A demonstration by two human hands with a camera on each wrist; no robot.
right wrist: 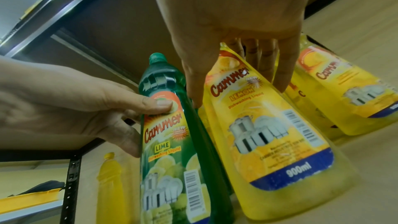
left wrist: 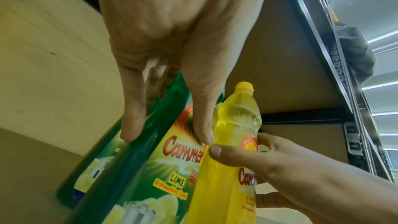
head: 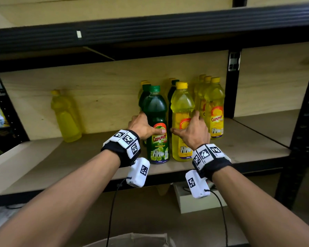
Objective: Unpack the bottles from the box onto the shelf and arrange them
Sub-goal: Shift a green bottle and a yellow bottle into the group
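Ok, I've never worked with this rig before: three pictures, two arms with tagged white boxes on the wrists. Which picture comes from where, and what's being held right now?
There is no machine here: a person works with bare hands, and the white boxes are cameras strapped under the wrists. The wide picture comes from a camera on the person's head. The other two look along each hand from the wrist.

The left hand grips the green lime bottle, thumb on its label. The right hand grips the yellow lemon bottle beside it. Both bottles stand on the wooden shelf, at the front of a cluster of more green and yellow bottles. One yellow bottle stands apart on the left. The cardboard edge at the bottom is probably the box.
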